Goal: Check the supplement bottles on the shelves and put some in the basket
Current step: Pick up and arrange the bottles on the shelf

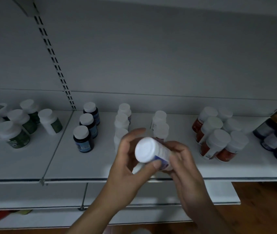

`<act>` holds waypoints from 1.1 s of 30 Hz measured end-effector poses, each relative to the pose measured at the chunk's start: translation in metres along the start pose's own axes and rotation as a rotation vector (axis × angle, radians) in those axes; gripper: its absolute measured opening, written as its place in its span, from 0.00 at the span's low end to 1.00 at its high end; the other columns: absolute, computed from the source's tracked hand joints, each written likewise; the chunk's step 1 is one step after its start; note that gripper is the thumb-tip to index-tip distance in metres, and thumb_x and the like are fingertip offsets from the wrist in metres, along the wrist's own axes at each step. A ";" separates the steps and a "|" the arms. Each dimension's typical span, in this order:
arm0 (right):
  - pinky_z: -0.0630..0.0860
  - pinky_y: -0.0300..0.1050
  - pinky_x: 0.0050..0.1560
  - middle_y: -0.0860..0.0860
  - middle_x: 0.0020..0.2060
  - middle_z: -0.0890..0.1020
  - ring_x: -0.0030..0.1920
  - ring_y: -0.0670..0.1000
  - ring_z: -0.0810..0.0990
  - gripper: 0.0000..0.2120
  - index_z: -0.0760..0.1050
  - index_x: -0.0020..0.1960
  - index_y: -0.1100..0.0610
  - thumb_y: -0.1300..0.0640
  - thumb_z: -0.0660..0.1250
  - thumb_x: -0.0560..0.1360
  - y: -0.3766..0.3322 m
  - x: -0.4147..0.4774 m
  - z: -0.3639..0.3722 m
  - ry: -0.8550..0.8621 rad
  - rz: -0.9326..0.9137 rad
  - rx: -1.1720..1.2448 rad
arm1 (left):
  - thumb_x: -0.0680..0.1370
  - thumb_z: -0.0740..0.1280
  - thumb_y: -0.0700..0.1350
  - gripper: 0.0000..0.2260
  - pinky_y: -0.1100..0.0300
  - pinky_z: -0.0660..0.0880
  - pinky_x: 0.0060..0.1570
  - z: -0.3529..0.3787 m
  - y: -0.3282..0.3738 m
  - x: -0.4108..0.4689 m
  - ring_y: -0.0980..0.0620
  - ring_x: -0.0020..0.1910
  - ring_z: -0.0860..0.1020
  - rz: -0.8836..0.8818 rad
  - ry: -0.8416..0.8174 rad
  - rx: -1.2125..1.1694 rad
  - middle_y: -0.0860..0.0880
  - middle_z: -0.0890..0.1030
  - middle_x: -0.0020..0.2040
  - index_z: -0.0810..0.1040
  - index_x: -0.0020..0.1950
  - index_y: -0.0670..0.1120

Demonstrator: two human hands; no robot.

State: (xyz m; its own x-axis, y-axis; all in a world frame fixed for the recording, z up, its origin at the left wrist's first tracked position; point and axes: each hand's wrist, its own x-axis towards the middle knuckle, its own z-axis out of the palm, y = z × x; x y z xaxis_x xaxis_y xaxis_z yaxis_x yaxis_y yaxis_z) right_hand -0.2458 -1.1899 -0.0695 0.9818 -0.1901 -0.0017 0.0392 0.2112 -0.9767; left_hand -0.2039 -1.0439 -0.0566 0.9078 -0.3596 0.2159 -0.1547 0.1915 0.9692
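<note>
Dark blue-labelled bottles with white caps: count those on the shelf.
3, in one file near the slotted upright: front, middle, back. None looks hidden.

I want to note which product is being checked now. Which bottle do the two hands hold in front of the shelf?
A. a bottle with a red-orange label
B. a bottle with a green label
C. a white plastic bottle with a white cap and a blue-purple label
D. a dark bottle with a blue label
C: the left hand and right hand grip the white plastic bottle with a white cap and a blue-purple label, tilted with its cap towards the camera.
</note>
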 end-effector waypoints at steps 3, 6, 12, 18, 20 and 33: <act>0.78 0.44 0.53 0.49 0.58 0.81 0.57 0.52 0.80 0.22 0.73 0.62 0.45 0.53 0.73 0.70 -0.003 -0.001 -0.005 -0.087 -0.099 -0.148 | 0.69 0.75 0.50 0.19 0.64 0.77 0.48 0.003 -0.002 0.000 0.55 0.53 0.81 -0.132 0.106 -0.122 0.53 0.83 0.51 0.76 0.59 0.61; 0.78 0.41 0.47 0.49 0.52 0.83 0.49 0.49 0.82 0.20 0.77 0.56 0.43 0.50 0.74 0.65 -0.005 -0.002 -0.004 -0.045 -0.127 -0.170 | 0.74 0.72 0.44 0.18 0.68 0.76 0.46 0.003 0.003 0.000 0.60 0.50 0.81 -0.143 0.053 -0.149 0.56 0.84 0.50 0.74 0.62 0.50; 0.78 0.37 0.41 0.49 0.49 0.85 0.45 0.44 0.82 0.19 0.78 0.57 0.52 0.50 0.71 0.66 -0.008 -0.005 -0.007 -0.032 -0.120 -0.099 | 0.74 0.70 0.38 0.23 0.65 0.76 0.50 -0.007 0.007 -0.003 0.54 0.56 0.80 -0.108 -0.056 -0.146 0.51 0.81 0.61 0.71 0.68 0.45; 0.79 0.37 0.46 0.47 0.51 0.83 0.48 0.47 0.83 0.19 0.79 0.55 0.43 0.48 0.72 0.65 -0.009 -0.010 -0.007 0.009 -0.147 -0.155 | 0.74 0.68 0.38 0.17 0.64 0.76 0.50 -0.002 0.006 -0.004 0.52 0.55 0.80 -0.084 -0.028 -0.155 0.49 0.82 0.59 0.75 0.63 0.43; 0.78 0.36 0.46 0.47 0.51 0.83 0.48 0.47 0.83 0.19 0.78 0.55 0.42 0.49 0.73 0.65 -0.010 -0.011 -0.007 0.008 -0.168 -0.164 | 0.73 0.68 0.36 0.16 0.64 0.76 0.49 0.001 0.005 -0.004 0.52 0.55 0.81 -0.076 -0.010 -0.192 0.48 0.83 0.57 0.75 0.61 0.41; 0.78 0.36 0.44 0.46 0.50 0.84 0.47 0.45 0.83 0.20 0.77 0.57 0.52 0.49 0.70 0.66 -0.011 -0.014 -0.005 0.074 -0.186 -0.156 | 0.73 0.69 0.44 0.18 0.63 0.76 0.50 0.002 0.002 -0.004 0.51 0.56 0.80 -0.110 -0.043 -0.246 0.47 0.82 0.59 0.77 0.62 0.45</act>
State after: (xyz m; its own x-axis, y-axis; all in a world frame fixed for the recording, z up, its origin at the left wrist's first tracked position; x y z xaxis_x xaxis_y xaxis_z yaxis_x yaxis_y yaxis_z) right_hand -0.2613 -1.1943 -0.0602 0.9438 -0.2832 0.1707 0.1828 0.0165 -0.9830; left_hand -0.2087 -1.0439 -0.0552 0.8954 -0.4284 0.1211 0.0482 0.3637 0.9303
